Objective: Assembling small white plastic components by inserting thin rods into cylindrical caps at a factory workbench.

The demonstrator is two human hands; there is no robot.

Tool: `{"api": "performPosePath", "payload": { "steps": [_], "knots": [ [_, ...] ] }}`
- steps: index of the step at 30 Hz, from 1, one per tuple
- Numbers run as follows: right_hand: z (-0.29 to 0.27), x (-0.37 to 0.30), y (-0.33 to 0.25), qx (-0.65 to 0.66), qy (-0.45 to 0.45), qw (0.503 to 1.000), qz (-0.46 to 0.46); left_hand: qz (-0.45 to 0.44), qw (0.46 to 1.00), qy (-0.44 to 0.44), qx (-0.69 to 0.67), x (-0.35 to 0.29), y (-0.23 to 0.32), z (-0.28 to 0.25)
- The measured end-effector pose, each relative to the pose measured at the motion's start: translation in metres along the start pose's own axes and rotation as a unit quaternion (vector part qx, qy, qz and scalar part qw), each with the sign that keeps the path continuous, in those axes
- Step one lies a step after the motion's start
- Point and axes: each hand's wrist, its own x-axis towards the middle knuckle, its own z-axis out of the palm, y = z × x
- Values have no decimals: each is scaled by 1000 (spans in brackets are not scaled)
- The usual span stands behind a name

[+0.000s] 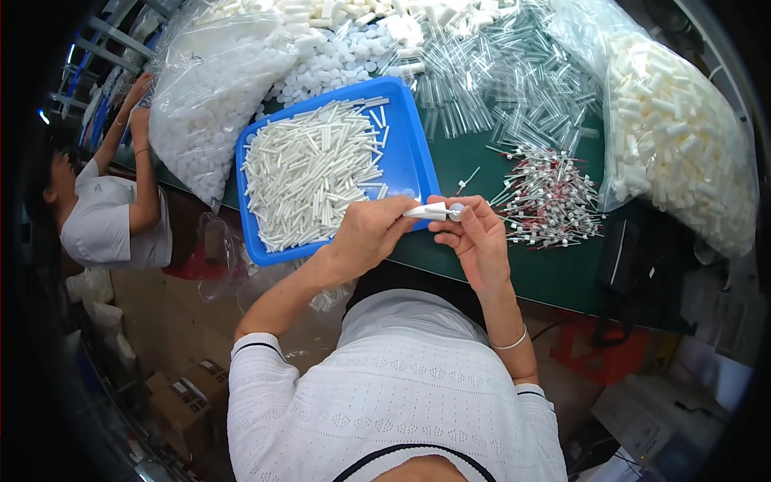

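Observation:
My left hand [368, 231] is closed on a white tapered plastic tube [427, 211], which points to the right. At its right end, the thumb and fingers of my right hand [480, 241] pinch a small round white cap [456, 210]. The cap touches or nearly touches the tube's end; I cannot tell which. Both hands are just above the table's near edge. Left of them lies a blue tray [418, 136] with many thin white rods [309, 165]. To the right is a heap of small red-and-white wired parts [550, 197], with one loose piece [468, 181] apart from it.
Clear tubes [514, 72] and white round caps [341, 52] are piled at the back of the green table [458, 153]. Clear bags of white parts stand left [221, 88] and right [675, 120]. A co-worker [112, 209] sits at far left. Cardboard boxes [181, 414] stand on the floor.

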Motion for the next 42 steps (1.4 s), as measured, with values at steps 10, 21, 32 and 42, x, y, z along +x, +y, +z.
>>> {"api": "performPosePath", "payload": {
  "steps": [10,21,32,42],
  "knots": [
    [3,-8,2,-201,2,978,-64,-102,992,-3,-70,-7,23,-4],
    [9,-12,-19,-682,-72,643,-341,-166,956,-105,-219,7,19,-12],
    [-10,-28,-31,-592,33,762,-261,6,910,-19,414,149,-64,22],
    [-17,-27,-70,-538,51,795,-276,-92,942,-130,-295,46,21,31]
  ]
}}
